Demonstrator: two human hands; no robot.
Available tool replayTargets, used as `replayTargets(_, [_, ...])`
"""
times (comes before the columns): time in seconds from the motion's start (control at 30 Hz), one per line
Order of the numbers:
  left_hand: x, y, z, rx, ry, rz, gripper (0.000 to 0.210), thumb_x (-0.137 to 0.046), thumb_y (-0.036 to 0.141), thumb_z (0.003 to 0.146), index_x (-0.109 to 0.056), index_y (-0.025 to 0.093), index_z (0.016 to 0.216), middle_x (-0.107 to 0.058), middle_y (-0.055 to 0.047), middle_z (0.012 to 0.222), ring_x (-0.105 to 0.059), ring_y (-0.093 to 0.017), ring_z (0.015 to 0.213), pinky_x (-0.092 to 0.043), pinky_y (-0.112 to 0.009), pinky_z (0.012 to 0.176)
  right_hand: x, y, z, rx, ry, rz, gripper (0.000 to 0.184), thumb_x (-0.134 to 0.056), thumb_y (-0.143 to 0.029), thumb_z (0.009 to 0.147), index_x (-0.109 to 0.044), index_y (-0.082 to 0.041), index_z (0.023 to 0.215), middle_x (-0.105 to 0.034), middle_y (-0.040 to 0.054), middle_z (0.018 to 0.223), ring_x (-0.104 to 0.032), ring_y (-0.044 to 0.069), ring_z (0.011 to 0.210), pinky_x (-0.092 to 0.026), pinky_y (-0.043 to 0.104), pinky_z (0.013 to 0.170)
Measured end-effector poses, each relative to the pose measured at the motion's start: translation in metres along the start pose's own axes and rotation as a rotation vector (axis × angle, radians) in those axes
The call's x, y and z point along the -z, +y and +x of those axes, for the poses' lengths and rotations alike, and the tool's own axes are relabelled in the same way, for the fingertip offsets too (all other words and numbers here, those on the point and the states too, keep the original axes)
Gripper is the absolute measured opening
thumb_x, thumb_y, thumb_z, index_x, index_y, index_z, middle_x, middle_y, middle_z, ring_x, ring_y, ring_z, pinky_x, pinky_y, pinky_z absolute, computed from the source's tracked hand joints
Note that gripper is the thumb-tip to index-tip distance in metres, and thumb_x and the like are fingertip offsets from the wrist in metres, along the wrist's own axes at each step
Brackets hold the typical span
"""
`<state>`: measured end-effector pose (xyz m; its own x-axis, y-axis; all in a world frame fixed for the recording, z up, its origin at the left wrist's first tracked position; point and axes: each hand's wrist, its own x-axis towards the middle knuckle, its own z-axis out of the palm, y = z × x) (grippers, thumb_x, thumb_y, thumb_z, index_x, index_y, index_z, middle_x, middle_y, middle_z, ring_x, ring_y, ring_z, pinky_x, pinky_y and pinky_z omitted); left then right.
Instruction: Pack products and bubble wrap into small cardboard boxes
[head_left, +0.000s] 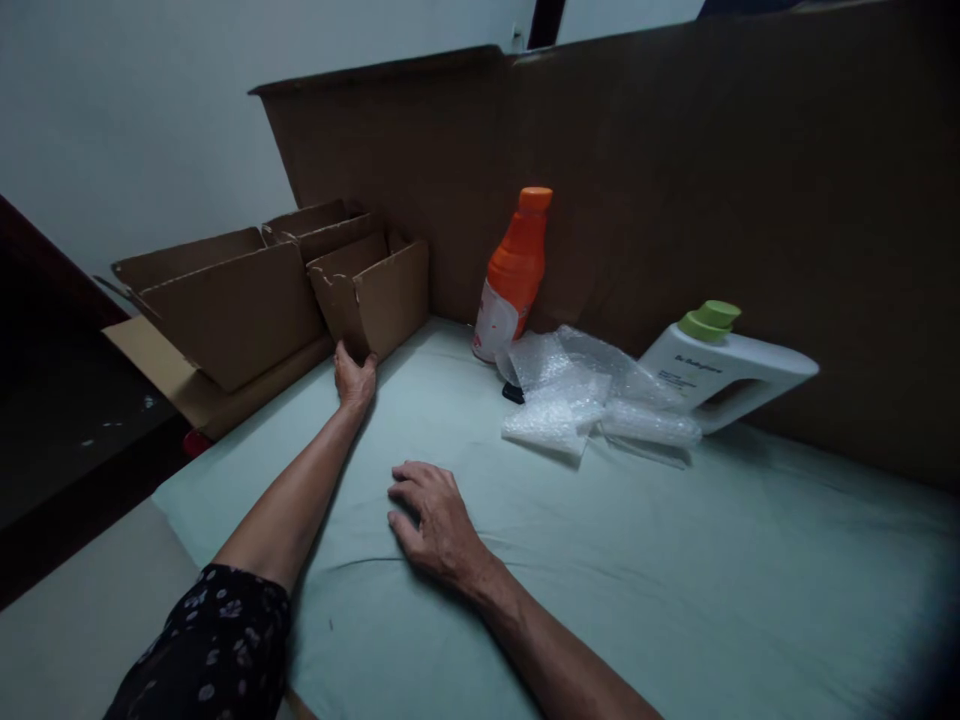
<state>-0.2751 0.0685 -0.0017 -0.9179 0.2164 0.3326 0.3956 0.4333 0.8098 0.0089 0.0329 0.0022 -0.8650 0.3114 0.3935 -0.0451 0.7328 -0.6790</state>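
At the lower near corner of a small open cardboard box (394, 298), my left hand (355, 380) has its thumb and fingers on either side of the cardboard. The fingertips are partly hidden against the box. My right hand (439, 515) is over the pale green sheet (420, 640), fingers apart and slightly bent, holding nothing. I cannot tell whether it rests on the cloth. Left of the small box, a larger open cardboard box (232, 310) sits close by, with another open cardboard box (334, 236) behind.
An orange-capped bottle (517, 265) stands against the tall cardboard panel (660, 170). Clear bubble wrap (577, 390) lies before it, with a small black object (513, 393) at its edge. A white jug (720, 370) with a green cap leans at the right.
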Motion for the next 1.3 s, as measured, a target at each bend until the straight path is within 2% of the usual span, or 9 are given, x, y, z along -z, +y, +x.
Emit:
replayTargets(0.13, [-0.001, 0.000, 0.004, 0.012, -0.019, 0.036, 0.068, -0.062, 0.022, 0.088, -0.038, 0.012, 0.151, -0.061, -0.019, 0.143, -0.060, -0.029, 0.131, -0.047, -0.039, 0.111, 0.000, 0.000, 0.001, -0.001, -0.015, -0.020, 0.021, -0.068, -0.015, 0.080, -0.071, -0.018, 0.100, -0.071, 0.0121, 0.125, -0.061, 0.027, 0.123, -0.042, 0.047, 0.107])
replayTargets(0.3, [0.006, 0.009, 0.000, 0.011, -0.020, 0.128, 0.056, -0.063, 0.022, 0.090, -0.048, 0.009, 0.142, -0.058, -0.023, 0.140, -0.055, -0.034, 0.134, -0.044, -0.047, 0.111, 0.000, -0.002, 0.002, 0.009, -0.023, -0.075, 0.022, -0.068, -0.012, 0.079, -0.071, -0.019, 0.100, -0.071, 0.0119, 0.125, -0.062, 0.027, 0.122, -0.043, 0.047, 0.107])
replayTargets(0.4, [0.012, 0.015, -0.010, -0.082, -0.076, 0.177, 0.038, -0.060, 0.031, 0.097, -0.057, 0.014, 0.131, -0.061, -0.016, 0.134, -0.058, -0.030, 0.125, -0.047, -0.052, 0.107, -0.001, -0.002, 0.001, 0.024, -0.027, -0.111, 0.024, -0.069, -0.012, 0.078, -0.070, -0.019, 0.101, -0.071, 0.0120, 0.125, -0.061, 0.027, 0.123, -0.043, 0.047, 0.107])
replayTargets(0.5, [0.015, 0.020, -0.019, -0.211, -0.201, 0.235, 0.032, -0.064, 0.038, 0.097, -0.064, 0.017, 0.122, -0.064, -0.010, 0.129, -0.062, -0.026, 0.117, -0.052, -0.050, 0.101, -0.002, -0.002, 0.000, 0.034, -0.027, -0.128, 0.023, -0.069, -0.012, 0.078, -0.070, -0.019, 0.100, -0.071, 0.0120, 0.125, -0.061, 0.027, 0.124, -0.043, 0.047, 0.107])
replayTargets(0.7, [0.012, 0.020, -0.017, -0.223, -0.286, 0.390, 0.036, -0.064, 0.038, 0.097, -0.062, 0.018, 0.127, -0.062, -0.011, 0.133, -0.062, -0.026, 0.117, -0.054, -0.050, 0.100, -0.001, -0.002, 0.001, 0.042, -0.036, -0.117, 0.023, -0.068, -0.013, 0.080, -0.070, -0.020, 0.101, -0.071, 0.0109, 0.126, -0.060, 0.025, 0.124, -0.043, 0.045, 0.108])
replayTargets(0.93, [0.013, 0.022, -0.022, -0.246, -0.314, 0.451, 0.031, -0.058, 0.028, 0.093, -0.067, 0.017, 0.120, -0.064, -0.018, 0.126, -0.056, -0.036, 0.126, -0.042, -0.051, 0.110, -0.002, -0.004, 0.000, 0.022, -0.062, -0.158, 0.020, -0.069, -0.014, 0.082, -0.070, -0.018, 0.102, -0.070, 0.0123, 0.127, -0.059, 0.026, 0.125, -0.041, 0.045, 0.109])
replayTargets(1.03, [0.020, 0.028, -0.035, -0.293, -0.317, 0.433, 0.033, -0.055, 0.026, 0.088, -0.069, 0.014, 0.116, -0.063, -0.023, 0.125, -0.054, -0.040, 0.126, -0.041, -0.053, 0.110, 0.000, -0.007, 0.001, 0.028, -0.085, -0.192, 0.021, -0.071, -0.017, 0.082, -0.069, -0.018, 0.103, -0.069, 0.0109, 0.130, -0.059, 0.024, 0.126, -0.042, 0.042, 0.110])
replayTargets(1.13, [0.032, 0.033, -0.059, -0.391, -0.363, 0.396, 0.033, -0.059, 0.034, 0.084, -0.069, 0.017, 0.110, -0.062, -0.021, 0.128, -0.054, -0.039, 0.126, -0.042, -0.051, 0.111, 0.003, -0.011, 0.003, 0.035, -0.115, -0.221, 0.025, -0.073, -0.019, 0.083, -0.069, -0.017, 0.108, -0.068, 0.0114, 0.133, -0.059, 0.024, 0.128, -0.042, 0.040, 0.110])
replayTargets(1.3, [0.067, 0.033, -0.125, -0.586, -0.557, 0.277, 0.033, -0.059, 0.043, 0.078, -0.069, 0.023, 0.103, -0.066, -0.014, 0.124, -0.055, -0.036, 0.126, -0.041, -0.052, 0.114, 0.010, -0.033, -0.029, 0.072, -0.219, -0.412, 0.024, -0.069, -0.031, 0.091, -0.068, -0.017, 0.110, -0.067, 0.0118, 0.133, -0.059, 0.026, 0.126, -0.048, 0.042, 0.103])
